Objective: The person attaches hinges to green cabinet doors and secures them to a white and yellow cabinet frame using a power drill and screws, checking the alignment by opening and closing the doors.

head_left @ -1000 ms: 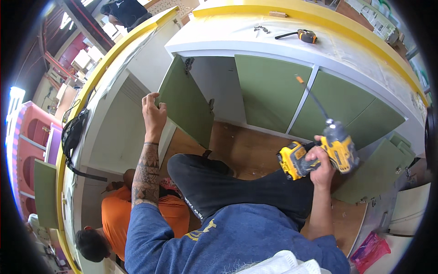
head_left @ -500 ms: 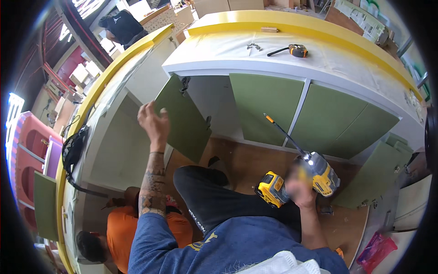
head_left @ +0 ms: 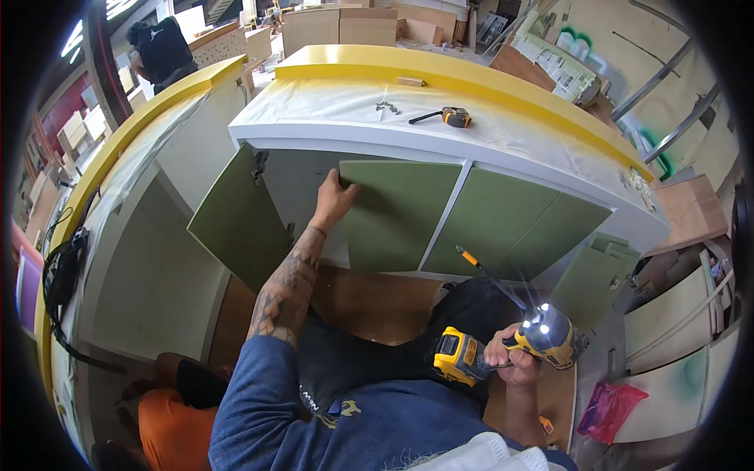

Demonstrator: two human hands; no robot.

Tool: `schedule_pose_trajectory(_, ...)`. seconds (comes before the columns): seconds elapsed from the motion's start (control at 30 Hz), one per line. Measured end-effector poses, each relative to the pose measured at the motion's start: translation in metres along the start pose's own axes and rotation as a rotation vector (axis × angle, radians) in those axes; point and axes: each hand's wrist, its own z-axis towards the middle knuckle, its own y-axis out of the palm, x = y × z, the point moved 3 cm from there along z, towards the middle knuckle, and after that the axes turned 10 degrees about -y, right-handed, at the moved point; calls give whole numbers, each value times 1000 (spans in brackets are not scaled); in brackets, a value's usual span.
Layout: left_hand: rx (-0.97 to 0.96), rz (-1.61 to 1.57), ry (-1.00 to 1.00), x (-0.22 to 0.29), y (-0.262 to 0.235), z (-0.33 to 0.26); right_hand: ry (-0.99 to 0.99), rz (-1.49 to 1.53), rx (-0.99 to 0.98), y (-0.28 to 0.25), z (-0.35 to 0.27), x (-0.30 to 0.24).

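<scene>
My left hand (head_left: 334, 198) has its fingers bent round the free upper edge of a green cabinet door (head_left: 400, 216), which stands slightly ajar. To its left, another green door (head_left: 239, 216) is swung wide, with metal hinges (head_left: 259, 166) on its inner side. In my right hand (head_left: 512, 357) is a yellow and black cordless driver (head_left: 550, 337), its work light lit. A long bit with an orange band (head_left: 469, 257) sticks out of it toward the doors on the right. The driver's battery end rests near my lap.
On the white cabinet top lie a tape measure (head_left: 455, 117), loose hinges (head_left: 386, 107) and a small wood block (head_left: 410, 81). Loose green panels (head_left: 589, 282) lean at right, above a pink plastic bag (head_left: 611, 412). A person in orange (head_left: 174, 420) crouches at lower left. Black cable (head_left: 63, 275) hangs at left.
My left hand has left the wide-open door and moved right onto the edge of the neighbouring door. The driver stays in my right hand. My view has shifted to the right.
</scene>
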Motion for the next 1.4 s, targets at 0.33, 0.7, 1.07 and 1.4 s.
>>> schedule_pose_trajectory(0.33, -274, 193, 253, 71, -9, -156, 127, 251, -282, 40, 39, 16)
schedule_pose_trajectory(0.7, -385, 288, 500, 124, 85, -219, 201, 276, -288, 55, 44, 30)
schedule_pose_trajectory(1.07, -224, 21, 491, 108, 19, -103, 252, 140, -121, 33, 32, 51)
schedule_pose_trajectory(1.4, -359, 486, 645, 185, 4, 104, 345, -371, 167, 36, 33, 165)
